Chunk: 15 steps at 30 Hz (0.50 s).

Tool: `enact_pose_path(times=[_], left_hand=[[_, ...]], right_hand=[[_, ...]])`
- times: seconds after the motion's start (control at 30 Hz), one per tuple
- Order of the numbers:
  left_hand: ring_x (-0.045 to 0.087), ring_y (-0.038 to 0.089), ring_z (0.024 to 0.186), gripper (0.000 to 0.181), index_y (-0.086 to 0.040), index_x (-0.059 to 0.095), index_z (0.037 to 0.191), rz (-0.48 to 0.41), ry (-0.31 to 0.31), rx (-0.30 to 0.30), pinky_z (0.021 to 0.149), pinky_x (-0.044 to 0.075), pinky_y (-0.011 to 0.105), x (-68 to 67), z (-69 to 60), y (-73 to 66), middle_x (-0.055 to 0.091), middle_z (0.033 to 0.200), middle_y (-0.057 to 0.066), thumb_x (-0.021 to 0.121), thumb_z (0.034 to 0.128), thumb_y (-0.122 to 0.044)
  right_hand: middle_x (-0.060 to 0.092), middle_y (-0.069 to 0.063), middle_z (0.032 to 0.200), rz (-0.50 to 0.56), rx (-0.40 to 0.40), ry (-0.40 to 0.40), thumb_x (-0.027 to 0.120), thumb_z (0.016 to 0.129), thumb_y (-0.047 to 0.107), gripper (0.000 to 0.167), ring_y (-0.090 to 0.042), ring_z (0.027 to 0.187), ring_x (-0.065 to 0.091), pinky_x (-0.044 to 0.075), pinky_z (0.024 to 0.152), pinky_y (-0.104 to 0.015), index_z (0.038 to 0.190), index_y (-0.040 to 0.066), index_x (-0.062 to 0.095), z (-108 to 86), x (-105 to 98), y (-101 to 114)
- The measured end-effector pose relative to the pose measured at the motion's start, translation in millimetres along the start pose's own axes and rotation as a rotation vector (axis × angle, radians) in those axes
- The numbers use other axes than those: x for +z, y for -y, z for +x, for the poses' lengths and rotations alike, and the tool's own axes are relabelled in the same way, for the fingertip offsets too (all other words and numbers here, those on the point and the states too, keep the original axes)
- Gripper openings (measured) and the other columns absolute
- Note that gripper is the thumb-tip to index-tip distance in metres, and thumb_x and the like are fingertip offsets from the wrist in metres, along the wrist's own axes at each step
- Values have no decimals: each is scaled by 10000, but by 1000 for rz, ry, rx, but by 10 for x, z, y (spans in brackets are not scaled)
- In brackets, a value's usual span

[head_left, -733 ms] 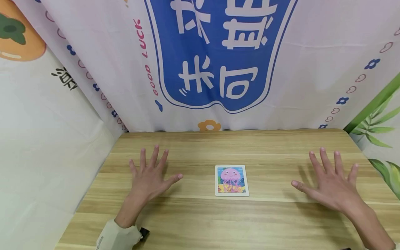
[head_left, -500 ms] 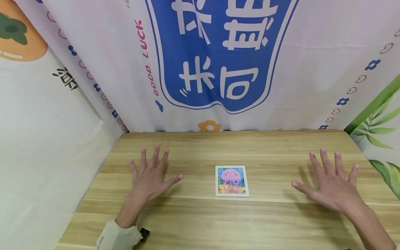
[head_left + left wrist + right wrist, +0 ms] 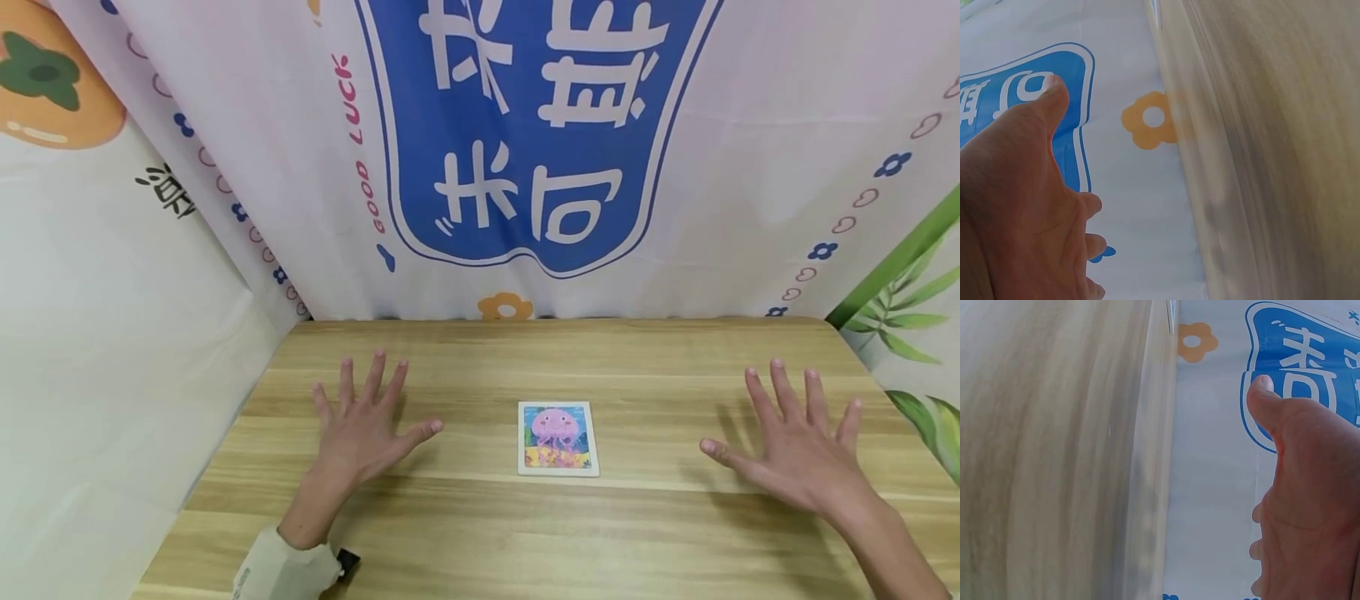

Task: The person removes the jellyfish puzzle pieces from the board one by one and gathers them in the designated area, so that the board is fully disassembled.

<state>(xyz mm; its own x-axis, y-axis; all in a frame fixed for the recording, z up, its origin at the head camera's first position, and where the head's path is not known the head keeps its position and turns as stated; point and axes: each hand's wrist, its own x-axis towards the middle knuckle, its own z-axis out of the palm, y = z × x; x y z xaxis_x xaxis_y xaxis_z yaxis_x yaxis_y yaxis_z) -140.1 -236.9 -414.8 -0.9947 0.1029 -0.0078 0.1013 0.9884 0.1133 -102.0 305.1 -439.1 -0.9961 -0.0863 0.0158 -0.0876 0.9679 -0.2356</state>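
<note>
A small white-bordered picture board (image 3: 558,438) lies flat near the middle of the wooden table, showing a pink jellyfish over a blue and yellow sea scene. Left of it, my left hand (image 3: 362,437) is spread palm down with its fingers straight and nothing held. On the opposite side, my right hand (image 3: 804,458) is spread the same way, also holding nothing. Shadows fall beside both hands, and neither touches the board. In the left wrist view the left hand (image 3: 1029,187) shows from its thumb side; the right wrist view has the right hand (image 3: 1310,487) likewise.
The wood-grain table (image 3: 465,542) reaches back to a hanging cloth (image 3: 750,208) with a blue printed badge. Another pale cloth (image 3: 97,333) hangs along the left side. A small black object (image 3: 347,562) sits at the left sleeve (image 3: 285,568).
The whole head view has shifted slightly, so the cloth and board appear a little lower. Both hands keep the same spread pose over the table.
</note>
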Motion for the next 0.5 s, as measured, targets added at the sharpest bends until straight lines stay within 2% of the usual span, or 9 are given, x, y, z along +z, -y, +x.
enact_pose_path(times=[0.13,0.27,0.5], left_hand=[[-111,557,1627,1111,-218,223,1731,1,1,5,1171,-139,857,16,-1,-12,3,1816,126,443,902,-925],[-99,560,1628,1102,-217,223,1730,-4,-3,13,1173,-124,861,16,-4,-35,12,1816,128,449,908,-916],[-85,548,1635,1090,-225,242,1727,-12,-16,27,1189,-90,858,35,-8,-67,30,1817,119,462,908,-911]], right_hand=[[-265,-197,1732,5,-2,-4,580,959,771,1196,-594,1533,-295,-340,1045,-795,1721,52,4,-2,31,9],[-225,-231,1744,9,-2,-1,588,946,785,1210,-602,1542,-273,-319,1050,-823,1725,61,11,2,47,37],[-191,-244,1755,30,-14,34,587,944,789,1208,-582,1561,-267,-296,1064,-844,1724,40,47,44,53,150]])
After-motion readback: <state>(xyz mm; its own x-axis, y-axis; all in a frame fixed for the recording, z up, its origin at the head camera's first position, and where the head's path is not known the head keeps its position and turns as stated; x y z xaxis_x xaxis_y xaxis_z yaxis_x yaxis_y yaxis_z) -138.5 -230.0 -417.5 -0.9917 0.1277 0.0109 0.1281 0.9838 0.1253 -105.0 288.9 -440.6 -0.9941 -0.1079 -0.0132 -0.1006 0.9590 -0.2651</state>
